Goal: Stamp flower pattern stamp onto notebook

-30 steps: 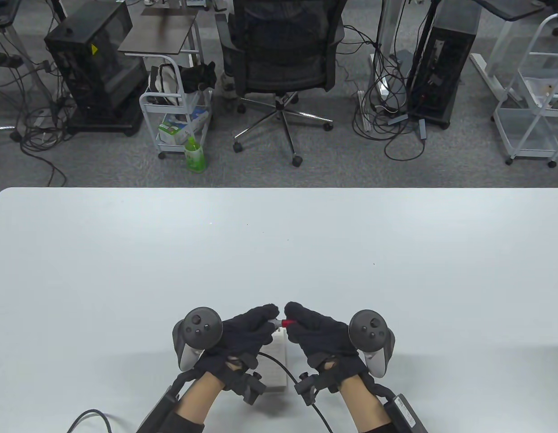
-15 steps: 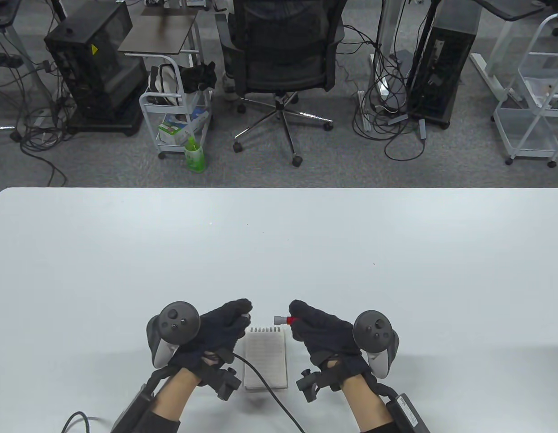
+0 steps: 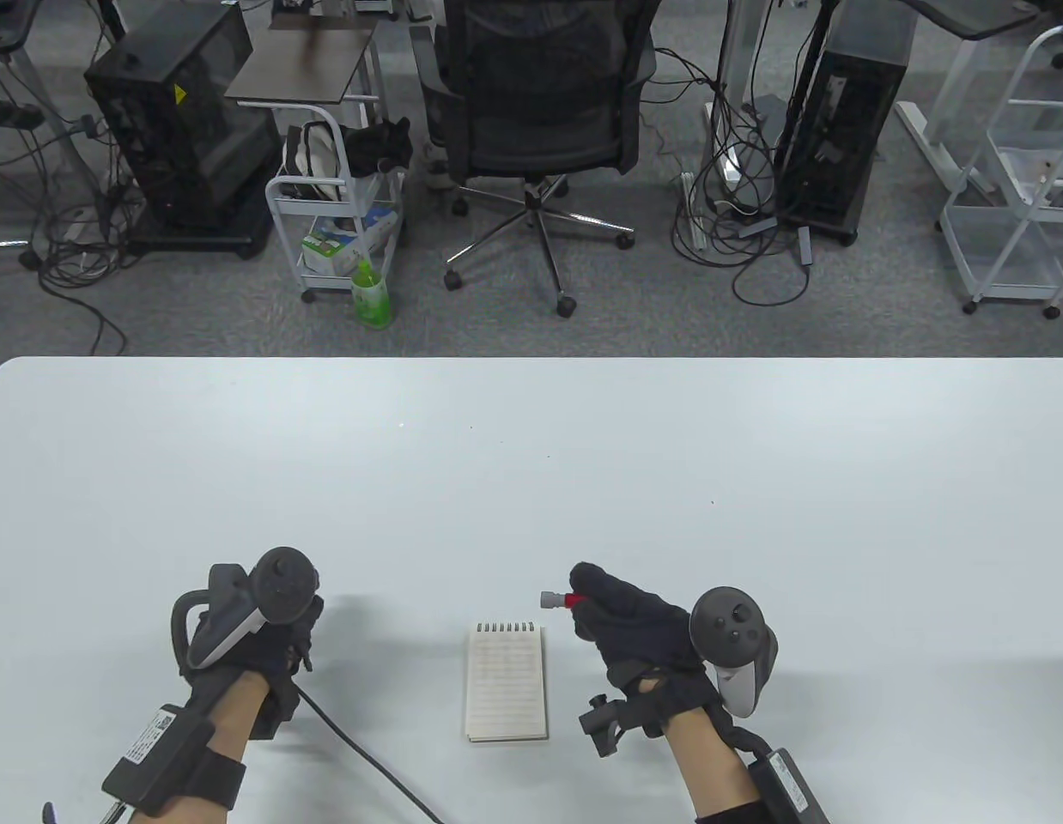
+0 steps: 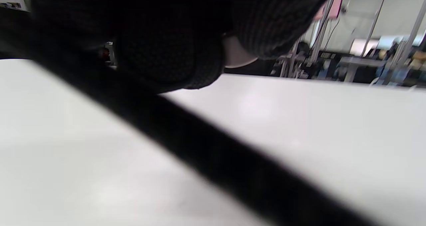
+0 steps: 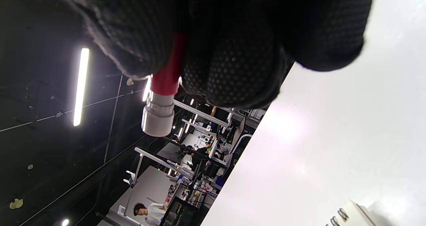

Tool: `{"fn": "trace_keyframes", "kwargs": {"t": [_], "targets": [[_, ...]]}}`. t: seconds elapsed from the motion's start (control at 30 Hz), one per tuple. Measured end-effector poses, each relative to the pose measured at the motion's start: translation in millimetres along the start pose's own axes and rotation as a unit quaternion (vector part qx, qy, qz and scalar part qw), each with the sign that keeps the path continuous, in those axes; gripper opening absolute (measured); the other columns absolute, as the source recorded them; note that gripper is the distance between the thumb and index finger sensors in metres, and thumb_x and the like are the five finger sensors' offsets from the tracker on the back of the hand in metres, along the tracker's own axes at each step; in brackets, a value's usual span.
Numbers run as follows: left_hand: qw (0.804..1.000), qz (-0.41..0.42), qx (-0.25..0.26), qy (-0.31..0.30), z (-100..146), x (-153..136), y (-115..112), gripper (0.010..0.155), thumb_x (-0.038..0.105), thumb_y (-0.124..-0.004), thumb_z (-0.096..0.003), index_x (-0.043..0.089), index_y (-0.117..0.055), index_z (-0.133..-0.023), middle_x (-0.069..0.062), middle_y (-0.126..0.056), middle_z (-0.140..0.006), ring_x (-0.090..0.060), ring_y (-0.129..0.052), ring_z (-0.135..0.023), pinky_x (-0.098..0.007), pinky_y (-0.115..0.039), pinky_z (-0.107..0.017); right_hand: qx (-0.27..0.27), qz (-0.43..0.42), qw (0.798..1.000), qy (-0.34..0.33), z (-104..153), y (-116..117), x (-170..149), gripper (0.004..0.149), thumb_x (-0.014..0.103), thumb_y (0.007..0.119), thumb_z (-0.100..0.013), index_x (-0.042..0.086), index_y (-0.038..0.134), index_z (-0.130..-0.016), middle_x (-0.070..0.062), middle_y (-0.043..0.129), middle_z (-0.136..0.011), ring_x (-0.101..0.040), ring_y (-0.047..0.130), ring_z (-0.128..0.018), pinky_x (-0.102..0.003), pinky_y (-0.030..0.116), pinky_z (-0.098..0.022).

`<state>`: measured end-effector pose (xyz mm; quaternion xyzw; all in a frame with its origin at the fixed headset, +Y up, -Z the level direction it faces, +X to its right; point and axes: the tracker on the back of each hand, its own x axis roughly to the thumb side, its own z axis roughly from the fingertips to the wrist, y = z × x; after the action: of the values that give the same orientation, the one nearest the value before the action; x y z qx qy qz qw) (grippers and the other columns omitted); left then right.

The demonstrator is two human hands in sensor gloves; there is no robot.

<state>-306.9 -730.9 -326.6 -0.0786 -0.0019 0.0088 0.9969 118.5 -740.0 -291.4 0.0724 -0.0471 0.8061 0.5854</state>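
Note:
A small spiral notebook (image 3: 506, 682) lies shut on the white table (image 3: 531, 463) between my hands; its corner shows in the right wrist view (image 5: 349, 214). My right hand (image 3: 600, 605) grips a red stamp (image 3: 555, 598) with a grey-white tip that points left, just above and to the right of the notebook's top edge. The stamp also shows in the right wrist view (image 5: 163, 99), sticking out from the gloved fingers (image 5: 233, 69). My left hand (image 3: 300, 639) is well left of the notebook. Its curled fingers (image 4: 173, 53) hold a small white cap (image 4: 238, 54).
A black cable (image 3: 368, 755) runs from my left glove across the table towards the bottom edge, left of the notebook. An office chair (image 3: 540, 94) and carts stand beyond the table's far edge.
My hands were together at the stamp over the notebook. The left hand has pulled away to the left with the white cap, uncovering the notebook. The right hand has shifted slightly right with the stamp.

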Motion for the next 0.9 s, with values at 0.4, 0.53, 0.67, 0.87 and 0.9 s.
{"fn": "trace_keyframes", "kwargs": {"t": [0.4, 0.53, 0.67, 0.87, 0.9], "targets": [[0.995, -0.095, -0.044, -0.003, -14, 1, -38, 0.05, 0.037, -0.08, -0.041, 0.014, -0.081, -0.085, -0.01, -0.094, -0.076, -0.027, -0.099, -0.05, -0.053, -0.078, -0.044, -0.004, 0.018, 1.0, 0.008, -2, -7, -7, 0.047, 0.029, 0.088, -0.039, 0.018, 0.084, -0.085, -0.017, 0.09, -0.072, -0.03, 0.101, -0.048, -0.05, 0.081, -0.041], [0.994, -0.107, -0.032, -0.016, -14, 3, -43, 0.05, 0.037, -0.08, -0.0408, 0.013, -0.083, -0.085, -0.011, -0.095, -0.074, -0.027, -0.099, -0.05, -0.054, -0.078, -0.044, -0.006, 0.023, 1.0, 0.009, -2, -8, -7, 0.047, 0.029, 0.088, -0.039, 0.018, 0.084, -0.085, -0.017, 0.09, -0.072, -0.03, 0.101, -0.048, -0.05, 0.081, -0.041], [0.992, -0.12, -0.029, -0.025, -13, 4, -45, 0.052, 0.038, -0.08, -0.0405, 0.013, -0.082, -0.086, -0.011, -0.094, -0.075, -0.027, -0.099, -0.051, -0.054, -0.078, -0.045, -0.007, 0.023, 1.0, 0.011, -3, -9, -7, 0.047, 0.029, 0.087, -0.039, 0.018, 0.084, -0.085, -0.017, 0.09, -0.072, -0.03, 0.102, -0.048, -0.05, 0.081, -0.041], [0.99, -0.129, -0.051, -0.021, -12, 3, -43, 0.057, 0.042, -0.078, -0.0401, 0.015, -0.078, -0.09, -0.011, -0.091, -0.08, -0.029, -0.097, -0.057, -0.055, -0.076, -0.047, -0.01, 0.029, 0.999, 0.014, -3, -12, -7, 0.047, 0.029, 0.087, -0.039, 0.018, 0.084, -0.085, -0.017, 0.09, -0.073, -0.03, 0.101, -0.048, -0.051, 0.081, -0.041], [0.99, -0.129, -0.054, -0.019, -12, 2, -42, 0.059, 0.043, -0.078, -0.0399, 0.015, -0.076, -0.091, -0.012, -0.09, -0.083, -0.03, -0.097, -0.06, -0.055, -0.075, -0.048, -0.01, 0.029, 0.999, 0.014, -3, -13, -8, 0.047, 0.029, 0.087, -0.039, 0.018, 0.084, -0.085, -0.017, 0.09, -0.072, -0.03, 0.101, -0.049, -0.051, 0.081, -0.041]]}}
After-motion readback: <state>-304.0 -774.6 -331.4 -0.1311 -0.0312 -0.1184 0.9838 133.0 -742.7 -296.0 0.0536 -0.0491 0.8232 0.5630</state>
